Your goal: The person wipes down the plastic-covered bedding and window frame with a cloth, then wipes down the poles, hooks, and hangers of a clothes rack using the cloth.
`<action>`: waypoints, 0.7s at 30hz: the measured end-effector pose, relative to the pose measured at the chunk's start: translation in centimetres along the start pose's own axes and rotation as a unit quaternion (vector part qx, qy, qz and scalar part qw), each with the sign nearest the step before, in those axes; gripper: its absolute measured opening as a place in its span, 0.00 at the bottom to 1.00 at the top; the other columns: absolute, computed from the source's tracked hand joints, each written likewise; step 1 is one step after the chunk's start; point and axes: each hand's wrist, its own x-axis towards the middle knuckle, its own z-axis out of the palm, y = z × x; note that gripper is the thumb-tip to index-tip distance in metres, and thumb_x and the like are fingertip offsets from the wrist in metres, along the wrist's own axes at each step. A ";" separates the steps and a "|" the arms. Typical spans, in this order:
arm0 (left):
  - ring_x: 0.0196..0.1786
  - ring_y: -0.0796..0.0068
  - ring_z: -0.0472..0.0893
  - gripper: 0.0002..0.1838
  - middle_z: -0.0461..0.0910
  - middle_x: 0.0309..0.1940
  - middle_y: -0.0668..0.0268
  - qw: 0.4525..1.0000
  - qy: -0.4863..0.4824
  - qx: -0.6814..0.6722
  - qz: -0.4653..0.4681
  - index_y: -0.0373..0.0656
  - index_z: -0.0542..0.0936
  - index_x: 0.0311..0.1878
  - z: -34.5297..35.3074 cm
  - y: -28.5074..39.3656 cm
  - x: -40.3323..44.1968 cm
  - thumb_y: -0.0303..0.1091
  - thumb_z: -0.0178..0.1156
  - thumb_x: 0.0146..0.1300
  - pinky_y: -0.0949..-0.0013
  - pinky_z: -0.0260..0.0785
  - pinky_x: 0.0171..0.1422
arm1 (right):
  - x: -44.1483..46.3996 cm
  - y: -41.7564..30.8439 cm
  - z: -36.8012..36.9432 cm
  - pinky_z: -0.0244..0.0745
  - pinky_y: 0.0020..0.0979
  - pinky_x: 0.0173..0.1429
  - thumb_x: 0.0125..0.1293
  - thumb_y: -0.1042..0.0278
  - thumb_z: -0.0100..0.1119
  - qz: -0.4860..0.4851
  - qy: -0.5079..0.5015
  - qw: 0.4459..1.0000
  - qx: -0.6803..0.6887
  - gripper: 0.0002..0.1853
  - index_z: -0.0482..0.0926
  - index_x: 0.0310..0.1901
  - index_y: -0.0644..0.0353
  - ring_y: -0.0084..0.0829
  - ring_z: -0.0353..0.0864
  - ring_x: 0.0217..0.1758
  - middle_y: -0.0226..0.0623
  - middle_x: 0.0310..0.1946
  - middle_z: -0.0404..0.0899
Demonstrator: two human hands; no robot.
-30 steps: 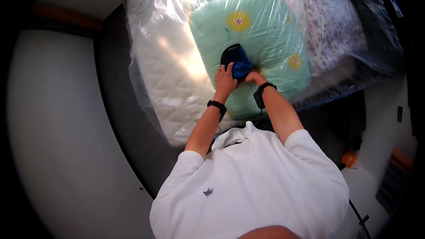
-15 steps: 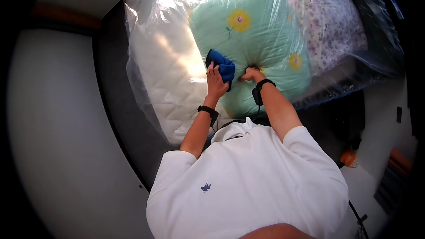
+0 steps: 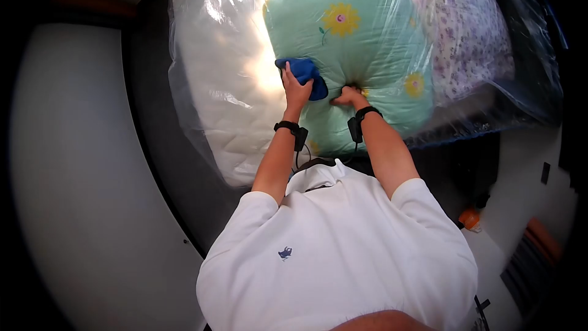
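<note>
A blue cloth (image 3: 302, 68) with a dark edge is in my left hand (image 3: 296, 91), fingers bent over it, at the left part of a green padded cushion (image 3: 380, 43) with yellow flowers. My right hand (image 3: 349, 95) presses down into the cushion, its fingers curled and partly hidden; creases in the fabric run out from it. Each wrist wears a black band with a small box and a cable. Clear plastic sheeting (image 3: 196, 104) lies around the cushion; I cannot tell whether it passes over the part under my hands.
White quilted bedding (image 3: 226, 86) lies left of the cushion, a purple-flowered pillow (image 3: 468, 37) right of it under the plastic. A pale panel (image 3: 67, 147) stands at far left beside dark floor (image 3: 162, 104). Something orange (image 3: 469, 218) sits low at the right.
My left hand has moved a little up with the blue cloth, which is now folded differently. My right hand stays at the same spot on the cushion. The view has shifted slightly.
</note>
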 end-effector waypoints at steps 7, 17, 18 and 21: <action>0.78 0.56 0.51 0.54 0.48 0.77 0.54 0.827 -0.189 -0.205 -0.488 0.49 0.47 0.78 -2.7 -9.2 -5.1 0.73 0.45 0.55 0.37 0.35 0.76 | 1.6 0.1 0.9 0.50 0.46 0.76 0.40 0.35 0.72 0.020 -0.009 1.000 0.005 0.56 0.63 0.69 0.61 0.55 0.50 0.76 0.55 0.73 0.51; 0.69 0.62 0.64 0.46 0.63 0.70 0.59 0.819 -0.161 -0.305 -0.457 0.51 0.62 0.72 -3.5 -11.5 -4.4 0.69 0.50 0.55 0.50 0.52 0.70 | 0.7 -0.6 0.1 0.53 0.42 0.75 0.42 0.31 0.69 -0.003 0.001 0.999 -0.036 0.57 0.66 0.65 0.71 0.51 0.60 0.73 0.57 0.67 0.63; 0.66 0.64 0.66 0.42 0.66 0.66 0.61 0.842 -0.136 -0.318 -0.415 0.50 0.64 0.69 -3.9 -10.7 -2.7 0.65 0.51 0.56 0.53 0.54 0.69 | 0.6 -0.6 0.2 0.53 0.42 0.75 0.42 0.31 0.69 -0.003 -0.001 0.999 -0.039 0.57 0.66 0.65 0.71 0.51 0.60 0.73 0.57 0.67 0.63; 0.62 0.66 0.70 0.34 0.71 0.58 0.63 0.886 -0.096 -0.338 -0.303 0.49 0.66 0.66 -5.8 -5.4 2.1 0.55 0.55 0.59 0.60 0.58 0.68 | 0.1 -0.6 0.1 0.53 0.42 0.75 0.42 0.31 0.69 0.003 0.008 1.000 -0.028 0.57 0.65 0.65 0.72 0.52 0.60 0.72 0.57 0.68 0.63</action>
